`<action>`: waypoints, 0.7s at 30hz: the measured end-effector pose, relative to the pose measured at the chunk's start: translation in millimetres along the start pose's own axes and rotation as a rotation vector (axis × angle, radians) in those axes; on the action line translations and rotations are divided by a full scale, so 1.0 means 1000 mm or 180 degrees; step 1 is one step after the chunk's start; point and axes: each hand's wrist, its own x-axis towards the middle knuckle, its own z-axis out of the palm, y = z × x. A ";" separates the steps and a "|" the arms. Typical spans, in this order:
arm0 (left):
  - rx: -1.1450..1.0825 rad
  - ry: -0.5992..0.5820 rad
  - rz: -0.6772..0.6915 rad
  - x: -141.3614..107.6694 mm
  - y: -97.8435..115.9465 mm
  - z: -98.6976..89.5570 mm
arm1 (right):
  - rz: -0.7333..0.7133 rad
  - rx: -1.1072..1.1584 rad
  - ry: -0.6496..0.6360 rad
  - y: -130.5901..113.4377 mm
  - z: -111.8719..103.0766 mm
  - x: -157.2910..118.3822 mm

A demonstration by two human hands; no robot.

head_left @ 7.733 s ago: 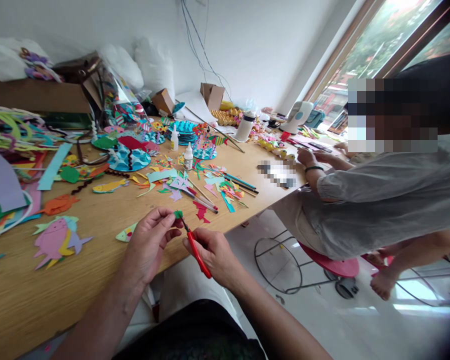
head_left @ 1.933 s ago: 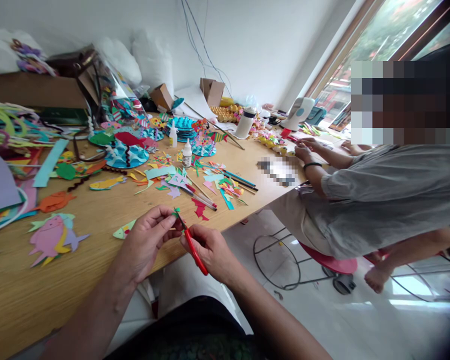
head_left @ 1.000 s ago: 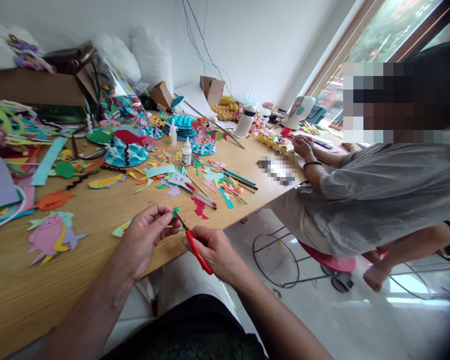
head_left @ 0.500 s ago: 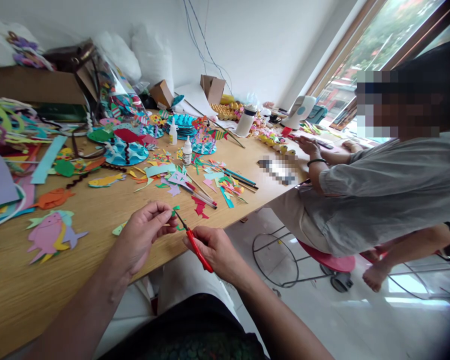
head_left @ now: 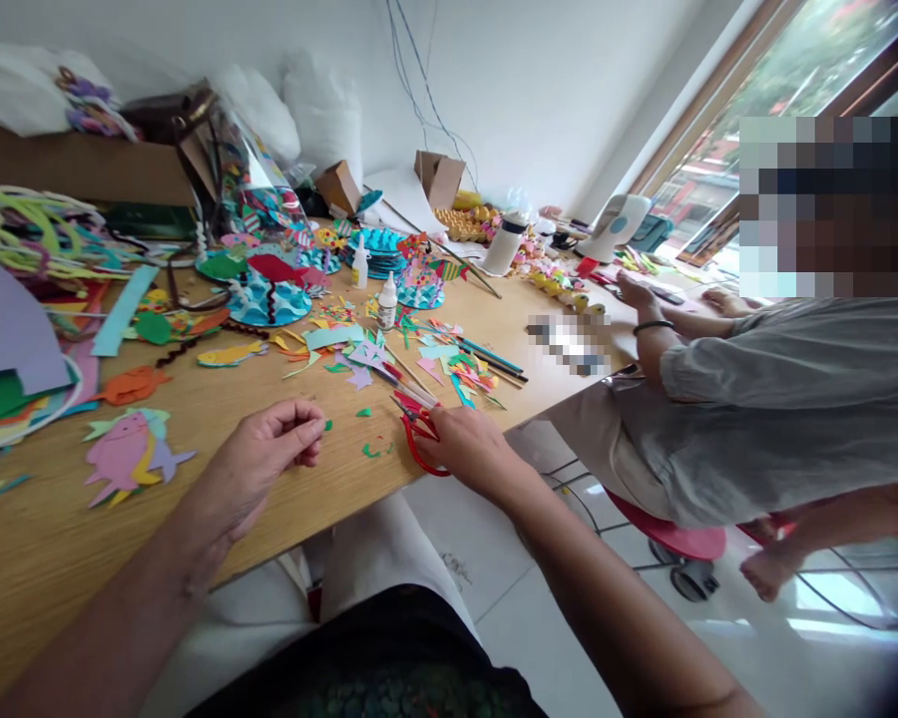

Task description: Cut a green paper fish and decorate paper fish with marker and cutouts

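Note:
My left hand (head_left: 280, 439) is above the table's front part, thumb and fingers pinched on a tiny green paper piece (head_left: 328, 425). My right hand (head_left: 464, 444) rests at the table edge with the red-handled scissors (head_left: 421, 439) under its fingers, blades toward the paper scraps. Between the hands, small green clippings (head_left: 374, 451) and one green bit (head_left: 364, 412) lie on the wood. A pink paper fish (head_left: 126, 449) with yellow and purple fins is left of my left hand. A yellow paper fish (head_left: 231, 354) lies farther back.
Coloured scraps (head_left: 359, 354), two white glue bottles (head_left: 387, 302) and pencils (head_left: 494, 359) lie mid-table. Blue wavy paper bases (head_left: 269, 304) stand behind. Purple paper (head_left: 15, 319) is at left. At the right sits a person in a grey shirt (head_left: 793, 399), hands over the table.
The scissors have moved away from my left hand, to the right and down onto the table edge with my right hand. A green bit now lies between the hands. The view has shifted slightly left.

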 end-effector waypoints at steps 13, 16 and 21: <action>0.0384 -0.0145 0.0144 0.002 -0.001 -0.008 | -0.0873 0.1291 0.0582 -0.024 -0.013 0.004; 0.0546 -0.0202 0.0256 0.002 0.000 -0.009 | -0.1124 0.2161 0.0384 -0.045 -0.011 0.006; 0.0707 -0.0265 0.0375 0.000 0.002 -0.015 | -0.1223 0.2431 0.0053 -0.067 -0.006 0.017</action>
